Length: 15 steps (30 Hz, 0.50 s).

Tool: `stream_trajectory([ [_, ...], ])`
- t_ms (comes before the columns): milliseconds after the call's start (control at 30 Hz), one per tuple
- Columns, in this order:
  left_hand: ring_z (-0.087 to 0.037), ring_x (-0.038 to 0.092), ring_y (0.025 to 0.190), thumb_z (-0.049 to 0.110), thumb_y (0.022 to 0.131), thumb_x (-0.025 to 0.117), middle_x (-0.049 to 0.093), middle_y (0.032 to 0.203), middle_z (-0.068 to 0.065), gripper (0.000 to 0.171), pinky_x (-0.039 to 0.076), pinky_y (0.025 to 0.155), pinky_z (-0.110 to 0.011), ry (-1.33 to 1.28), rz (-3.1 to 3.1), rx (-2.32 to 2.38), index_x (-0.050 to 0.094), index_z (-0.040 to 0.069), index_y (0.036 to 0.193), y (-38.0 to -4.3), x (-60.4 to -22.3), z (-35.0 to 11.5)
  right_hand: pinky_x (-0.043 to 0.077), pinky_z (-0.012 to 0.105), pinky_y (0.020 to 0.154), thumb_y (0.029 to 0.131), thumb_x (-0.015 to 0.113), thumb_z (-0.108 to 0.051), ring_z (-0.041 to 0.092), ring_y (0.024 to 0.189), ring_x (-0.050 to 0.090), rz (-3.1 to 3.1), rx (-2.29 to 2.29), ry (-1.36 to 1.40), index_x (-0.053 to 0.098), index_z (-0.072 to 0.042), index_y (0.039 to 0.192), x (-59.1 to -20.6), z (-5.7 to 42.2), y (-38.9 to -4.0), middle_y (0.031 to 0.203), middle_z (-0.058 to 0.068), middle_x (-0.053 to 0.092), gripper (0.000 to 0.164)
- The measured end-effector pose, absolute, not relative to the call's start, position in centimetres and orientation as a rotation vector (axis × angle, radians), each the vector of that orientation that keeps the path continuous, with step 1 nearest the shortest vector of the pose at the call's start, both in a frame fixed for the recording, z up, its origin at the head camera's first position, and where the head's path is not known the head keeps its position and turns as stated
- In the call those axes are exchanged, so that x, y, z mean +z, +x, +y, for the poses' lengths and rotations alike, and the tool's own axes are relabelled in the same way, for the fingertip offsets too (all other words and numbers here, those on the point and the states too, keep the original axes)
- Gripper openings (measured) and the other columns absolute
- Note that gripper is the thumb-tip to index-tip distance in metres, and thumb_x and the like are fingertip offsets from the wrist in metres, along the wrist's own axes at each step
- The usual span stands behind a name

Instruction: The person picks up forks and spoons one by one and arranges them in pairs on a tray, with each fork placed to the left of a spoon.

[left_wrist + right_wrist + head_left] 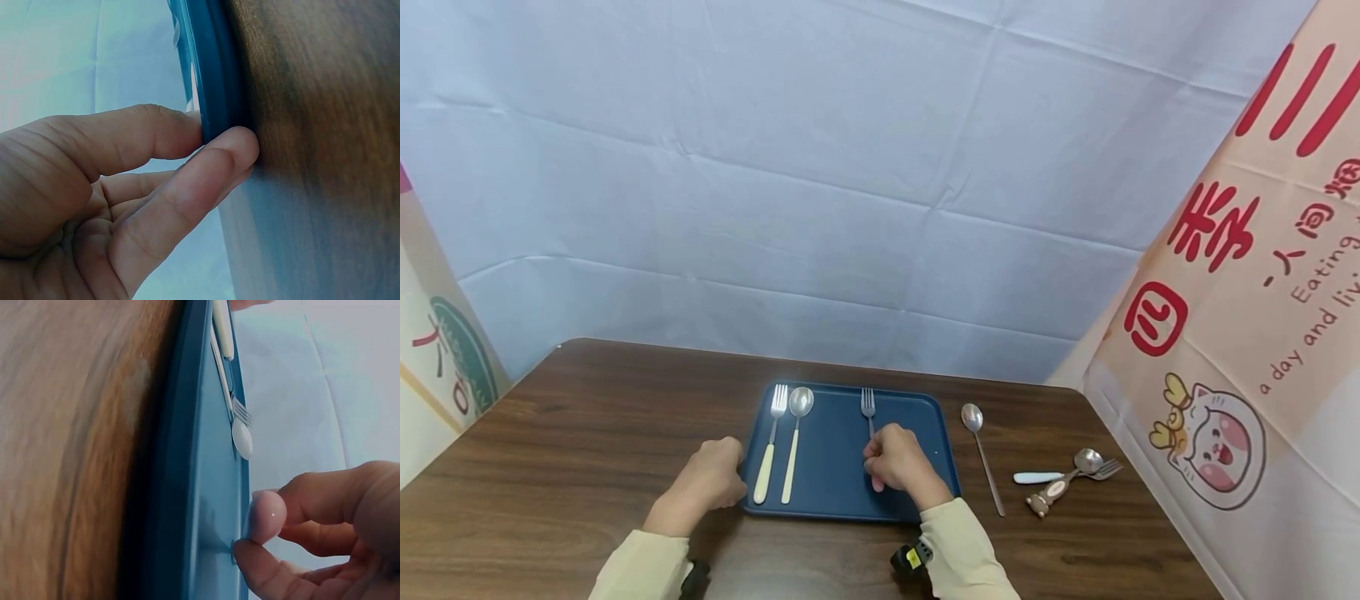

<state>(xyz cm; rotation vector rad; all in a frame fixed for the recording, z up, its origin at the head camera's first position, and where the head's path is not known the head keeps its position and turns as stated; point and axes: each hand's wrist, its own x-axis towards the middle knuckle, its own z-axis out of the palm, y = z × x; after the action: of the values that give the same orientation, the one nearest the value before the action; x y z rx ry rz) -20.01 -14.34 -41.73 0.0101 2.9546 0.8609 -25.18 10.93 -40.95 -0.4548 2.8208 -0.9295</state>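
A dark blue tray (pixel 835 450) lies on the table. My left hand (pixel 715 472) is at its left edge; in the left wrist view the thumb and fingers (pixel 181 187) pinch the tray's rim (pixel 215 69). On the tray's left side lie a fork with a cream handle (pixel 763 475) and, next to it, a spoon with a cream handle (pixel 791 467). Toward the tray's right side, my right hand (pixel 898 458) pinches a metal fork (pixel 868 403), whose tines point away from me. The hand hides most of that fork's handle.
Right of the tray a long metal spoon (pixel 983 457) lies on the wooden table (pixel 625 417). Farther right, a spoon with a bear-shaped handle (pixel 1049 495) crosses a fork with a pale blue handle (pixel 1037 477). A pale cloth (pixel 775 208) hangs behind the table.
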Motion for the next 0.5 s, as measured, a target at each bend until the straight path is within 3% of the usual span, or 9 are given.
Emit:
stream_trajectory([
  [500, -0.018, 0.047, 0.048, -0.009, 0.067, 0.060, 0.049, 0.057, -0.007, 0.017, 0.038, 0.044, -0.028, 0.017, 2.949, 0.857, 0.049, 0.003, 0.063, -19.9, -41.7, -14.3, 0.050, 0.032, 0.063, 0.079, 0.062, 0.004, 0.013, 0.045, 0.055, 2.836, -0.963, -0.420, 0.067, -0.002, 0.077, -41.2, 8.9, -24.6, 0.043, 0.000, 0.052, 0.008],
])
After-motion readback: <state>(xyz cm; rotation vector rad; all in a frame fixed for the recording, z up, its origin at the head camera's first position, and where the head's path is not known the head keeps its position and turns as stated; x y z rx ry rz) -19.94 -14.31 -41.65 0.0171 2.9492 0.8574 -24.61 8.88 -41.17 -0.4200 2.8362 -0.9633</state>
